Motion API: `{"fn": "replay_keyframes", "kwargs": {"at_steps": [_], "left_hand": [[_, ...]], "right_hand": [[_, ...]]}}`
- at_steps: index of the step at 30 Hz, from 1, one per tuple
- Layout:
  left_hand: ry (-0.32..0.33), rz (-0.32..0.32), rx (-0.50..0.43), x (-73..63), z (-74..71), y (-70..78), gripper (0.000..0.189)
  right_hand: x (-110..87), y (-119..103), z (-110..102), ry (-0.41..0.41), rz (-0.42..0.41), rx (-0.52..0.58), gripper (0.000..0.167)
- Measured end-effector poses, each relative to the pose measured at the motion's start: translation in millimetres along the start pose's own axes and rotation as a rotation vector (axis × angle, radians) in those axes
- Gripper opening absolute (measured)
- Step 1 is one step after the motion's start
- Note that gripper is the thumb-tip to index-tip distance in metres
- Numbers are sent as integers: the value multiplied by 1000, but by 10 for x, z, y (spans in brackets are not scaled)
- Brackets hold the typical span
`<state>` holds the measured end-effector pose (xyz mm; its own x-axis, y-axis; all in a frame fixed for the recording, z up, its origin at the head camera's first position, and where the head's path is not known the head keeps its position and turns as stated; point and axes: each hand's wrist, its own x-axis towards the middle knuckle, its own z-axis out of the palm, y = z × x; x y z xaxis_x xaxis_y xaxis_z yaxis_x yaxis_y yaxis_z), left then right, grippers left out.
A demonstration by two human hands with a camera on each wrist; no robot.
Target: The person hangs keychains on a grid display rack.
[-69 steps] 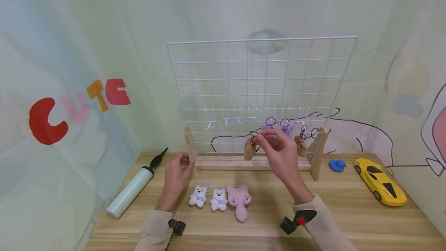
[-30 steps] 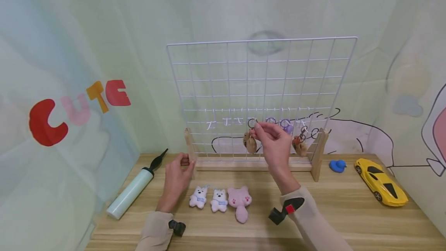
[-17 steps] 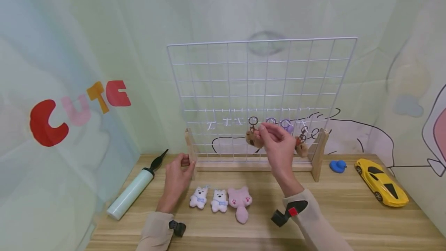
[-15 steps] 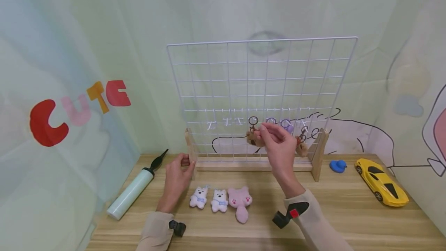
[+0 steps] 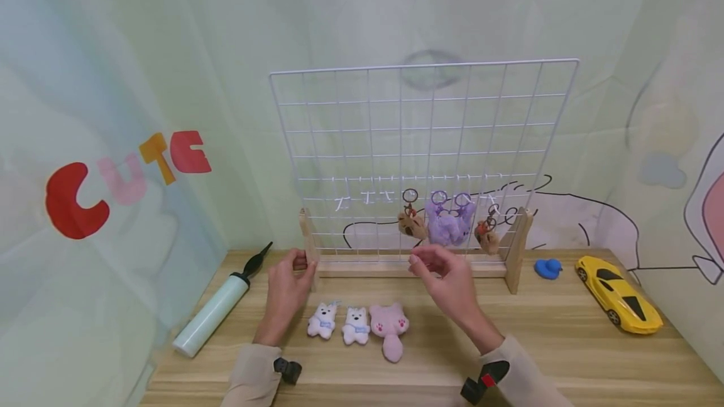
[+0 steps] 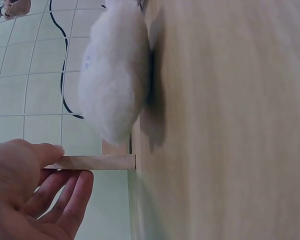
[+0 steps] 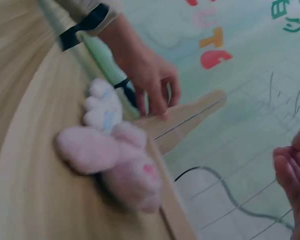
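Observation:
My left hand (image 5: 287, 291) grips the left wooden upright (image 6: 97, 162) of the stand, thumb on one side and fingers on the other. A white wire grid (image 5: 424, 66) rises from that stand. My right hand (image 5: 450, 281) is in front of the grid's lower part, fingers loosely bent and holding nothing. Above it a brown plush keychain (image 5: 413, 225) hangs by its ring from a grid hook, somewhat tilted. Beside that hang purple plush keychains (image 5: 447, 228), then another brown plush keychain (image 5: 488, 241) near the right upright.
Two white bear plushies (image 5: 356, 325) and a pink plush (image 5: 389, 321) lie on the table (image 5: 339, 382) between my forearms. An air pump (image 5: 212, 313) lies at left. At right are a blue rubber duck (image 5: 547, 269) and a yellow toy car (image 5: 618, 297). White hooks (image 5: 369, 197) line the grid.
The right hand has raised the brown plush keychain to a hook, let go of it, and dropped down away from it. My left hand has kept its grip on the upright.

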<state>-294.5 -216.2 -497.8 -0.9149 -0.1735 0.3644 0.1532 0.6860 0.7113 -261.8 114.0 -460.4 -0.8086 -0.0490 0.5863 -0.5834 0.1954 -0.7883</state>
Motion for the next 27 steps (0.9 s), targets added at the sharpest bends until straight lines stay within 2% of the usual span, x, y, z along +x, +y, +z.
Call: {"fn": "replay_keyframes", "kwargs": {"at_steps": [6,10,16,21,23,27], "left_hand": [[-11,4,-10,-23,6,-3,23],[-16,-8,-3,-39,13,-7,22],[-4,-14,11,-19,8,0,23],[-6,-12,13,-8,11,-3,23],[-5,-10,15,-7,14,-4,23],[0,-11,18,4,20,-5,23]], "right_hand": [[-179,320,17,-240,173,-24,15],[-271,493,60,-380,206,-57,17],[-301,575,99,-543,151,-133,22],[-333,598,99,-701,31,-243,42],[-351,605,94,-737,-10,-279,50],[-365,585,77,-791,-15,-322,60]]}}
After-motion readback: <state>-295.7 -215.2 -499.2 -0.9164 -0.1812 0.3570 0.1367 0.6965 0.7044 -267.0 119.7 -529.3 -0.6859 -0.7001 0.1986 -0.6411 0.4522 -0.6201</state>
